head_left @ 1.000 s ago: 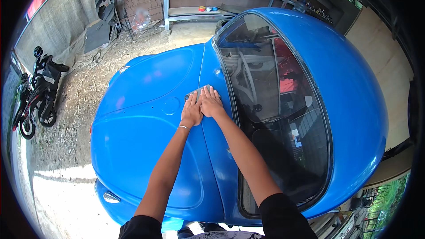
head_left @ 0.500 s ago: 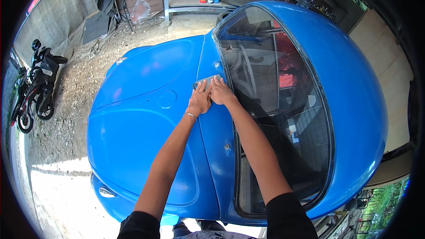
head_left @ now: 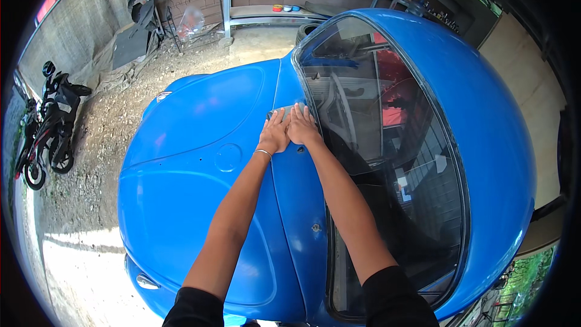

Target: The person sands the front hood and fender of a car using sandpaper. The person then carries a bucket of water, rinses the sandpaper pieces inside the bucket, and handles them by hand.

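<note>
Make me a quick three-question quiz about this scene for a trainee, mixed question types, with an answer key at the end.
1. Multiple choice: what lies beneath the left hand and the right hand? A, a yellow sponge; B, a grey pad; C, a white towel.
2. True or false: a bracelet circles the left wrist.
3. Fill in: the blue cowl panel lies between the hood and the ____.

Key: 1, B; 2, true; 3, windshield.
</note>
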Demonstrator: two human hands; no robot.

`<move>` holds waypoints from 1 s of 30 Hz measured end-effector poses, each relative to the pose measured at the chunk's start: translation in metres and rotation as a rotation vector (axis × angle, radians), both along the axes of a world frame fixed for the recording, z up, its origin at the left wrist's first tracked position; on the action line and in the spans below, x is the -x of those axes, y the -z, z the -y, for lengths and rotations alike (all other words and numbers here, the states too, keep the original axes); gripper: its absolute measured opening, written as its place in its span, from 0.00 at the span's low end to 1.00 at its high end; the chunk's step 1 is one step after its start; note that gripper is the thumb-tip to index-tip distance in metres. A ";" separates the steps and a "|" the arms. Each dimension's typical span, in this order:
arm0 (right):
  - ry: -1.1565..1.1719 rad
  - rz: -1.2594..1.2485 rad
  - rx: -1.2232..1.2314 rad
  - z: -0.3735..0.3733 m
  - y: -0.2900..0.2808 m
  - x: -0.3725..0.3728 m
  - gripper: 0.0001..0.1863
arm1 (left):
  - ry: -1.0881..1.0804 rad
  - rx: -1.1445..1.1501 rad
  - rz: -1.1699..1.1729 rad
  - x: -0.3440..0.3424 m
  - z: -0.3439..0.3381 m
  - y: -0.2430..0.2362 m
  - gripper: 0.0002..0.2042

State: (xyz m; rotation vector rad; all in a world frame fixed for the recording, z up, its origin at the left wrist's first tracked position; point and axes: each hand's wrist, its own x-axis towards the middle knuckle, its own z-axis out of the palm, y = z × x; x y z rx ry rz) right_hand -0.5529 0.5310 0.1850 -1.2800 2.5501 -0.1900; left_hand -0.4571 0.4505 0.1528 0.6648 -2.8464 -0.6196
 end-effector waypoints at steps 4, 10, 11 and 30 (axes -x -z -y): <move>0.002 -0.033 0.066 -0.001 0.006 0.013 0.37 | -0.005 -0.002 -0.021 0.009 -0.004 -0.007 0.27; -0.033 0.026 -0.002 -0.010 -0.007 -0.024 0.35 | -0.038 -0.022 0.073 -0.026 -0.010 -0.006 0.28; -0.035 0.027 0.005 -0.015 -0.008 -0.035 0.35 | -0.023 -0.016 0.083 -0.037 -0.016 -0.006 0.29; 0.018 -0.211 0.373 -0.226 0.043 -0.298 0.31 | 0.207 0.105 -0.024 -0.294 -0.204 0.006 0.30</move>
